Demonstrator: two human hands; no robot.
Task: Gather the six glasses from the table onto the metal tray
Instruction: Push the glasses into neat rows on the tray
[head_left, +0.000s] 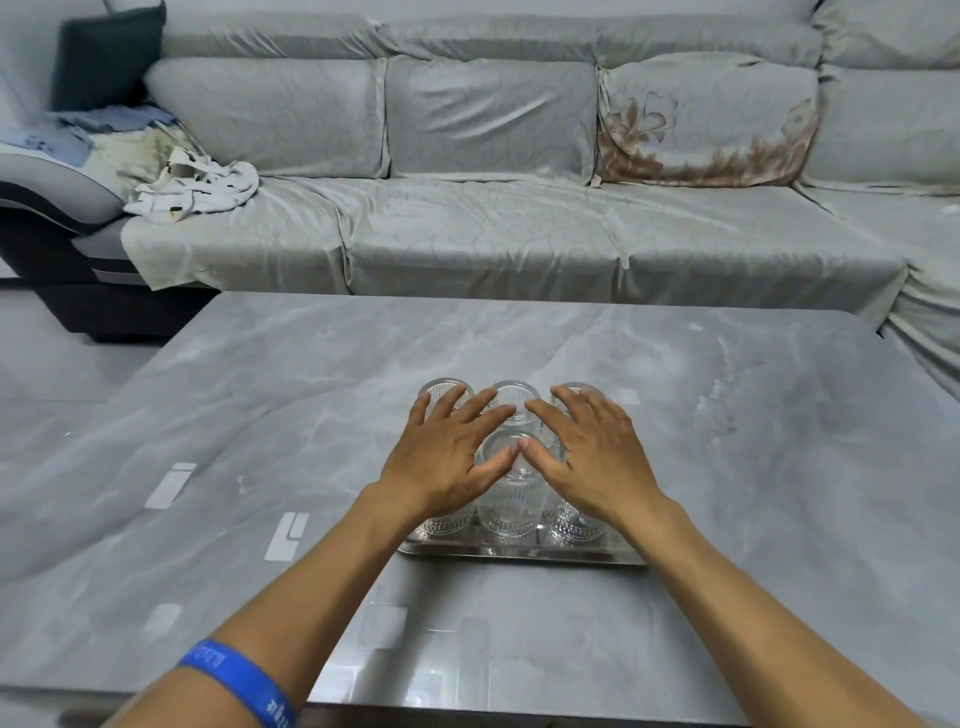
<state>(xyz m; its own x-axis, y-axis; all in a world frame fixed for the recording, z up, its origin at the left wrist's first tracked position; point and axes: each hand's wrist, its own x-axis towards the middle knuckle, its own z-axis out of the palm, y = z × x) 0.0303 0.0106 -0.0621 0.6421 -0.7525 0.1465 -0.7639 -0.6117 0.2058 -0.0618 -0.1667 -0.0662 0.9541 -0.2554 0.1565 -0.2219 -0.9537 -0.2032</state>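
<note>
Several clear ribbed glasses (511, 501) stand close together on a metal tray (519, 552) in the middle of the grey marble table (260, 415). The back row shows three rims (511, 395); the front row is partly hidden under my hands. My left hand (447, 457) lies flat over the left glasses with its fingers spread. My right hand (592, 452) lies flat over the right glasses, fingers spread too. The two thumbs nearly touch above the front middle glass. Neither hand grips a glass.
A grey covered sofa (493, 218) runs along the far side of the table, with crumpled cloth (192, 187) at its left end. A blue wristband (244, 680) is on my left forearm. The table's near edge is at the bottom.
</note>
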